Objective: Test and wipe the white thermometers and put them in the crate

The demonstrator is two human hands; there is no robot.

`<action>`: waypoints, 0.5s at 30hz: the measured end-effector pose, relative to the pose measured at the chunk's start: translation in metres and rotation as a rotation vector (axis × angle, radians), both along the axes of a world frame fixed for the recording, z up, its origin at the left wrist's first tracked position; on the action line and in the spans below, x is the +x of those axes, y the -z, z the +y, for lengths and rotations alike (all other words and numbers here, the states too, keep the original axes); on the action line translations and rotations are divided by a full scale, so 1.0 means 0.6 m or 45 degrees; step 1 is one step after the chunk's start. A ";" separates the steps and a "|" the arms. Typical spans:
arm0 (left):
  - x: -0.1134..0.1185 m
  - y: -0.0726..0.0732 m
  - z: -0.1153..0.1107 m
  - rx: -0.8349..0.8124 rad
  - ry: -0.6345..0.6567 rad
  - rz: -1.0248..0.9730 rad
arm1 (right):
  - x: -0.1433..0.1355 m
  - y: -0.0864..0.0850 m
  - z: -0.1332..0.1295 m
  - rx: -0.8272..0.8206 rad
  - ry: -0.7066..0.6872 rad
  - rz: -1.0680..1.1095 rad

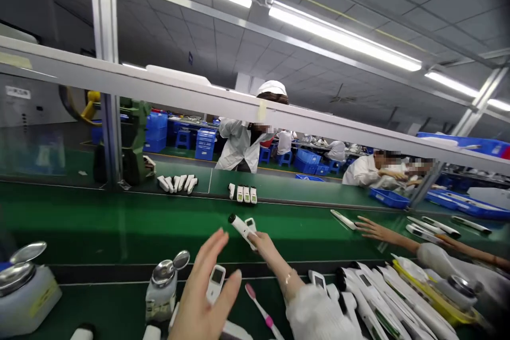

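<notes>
A lidded bottle (34, 303), its metal flap raised, stood at the left end of the near surface (115, 297), and a second bottle (161, 292) of similar make stood further along, its flap also up. Beyond, on the far ledge (287, 194), a cluster of white devices (177, 184) lay together; they appeared to have been set aside, though completion could not be established from where I stood.

The left grip (203, 292) was released, fingers and thumb spread, with nothing seen in it. A small device with a display (215, 283) showed between thumb and fingers; contact was not confirmed. Behind, on the far ledge, four white units (246, 191) were ranged in a row, three showing green patches, and I judged these likewise put by.

The right grip (261, 244) grasped a black-ended white device (241, 227) at the green surface (151, 223); whether it rested there could not be told. Handling of this piece was judged unfinished. A pink toothbrush (261, 311) lay below that forearm.

Further right, a lone device (343, 219) lay near a co-worker's hand (374, 231). A heap of long white devices (374, 297) occupied the near surface; in my judgement, these represented most of what was left.
</notes>
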State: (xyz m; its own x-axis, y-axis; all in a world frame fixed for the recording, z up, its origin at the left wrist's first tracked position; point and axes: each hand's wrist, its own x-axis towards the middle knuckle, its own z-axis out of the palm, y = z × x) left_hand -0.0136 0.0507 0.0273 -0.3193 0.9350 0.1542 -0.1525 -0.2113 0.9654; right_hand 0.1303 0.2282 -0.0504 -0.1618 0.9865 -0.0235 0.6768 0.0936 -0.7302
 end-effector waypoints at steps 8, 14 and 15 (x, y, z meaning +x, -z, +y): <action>0.024 0.029 0.040 -0.245 0.253 -0.915 | -0.020 -0.050 -0.241 0.424 -0.515 0.331; 0.024 0.021 0.022 -0.250 0.362 -1.087 | 0.005 -0.039 -0.290 0.324 -0.191 0.564; 0.026 0.018 0.018 -0.270 0.371 -1.097 | 0.010 -0.038 -0.295 0.273 -0.165 0.571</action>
State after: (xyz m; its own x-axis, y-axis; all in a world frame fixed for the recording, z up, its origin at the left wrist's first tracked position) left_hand 0.0019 0.0612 0.0163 0.0070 0.9777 -0.2097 -0.8533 0.1151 0.5086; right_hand 0.1360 0.0514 -0.0276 -0.2309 0.9327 0.2770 0.2743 0.3355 -0.9012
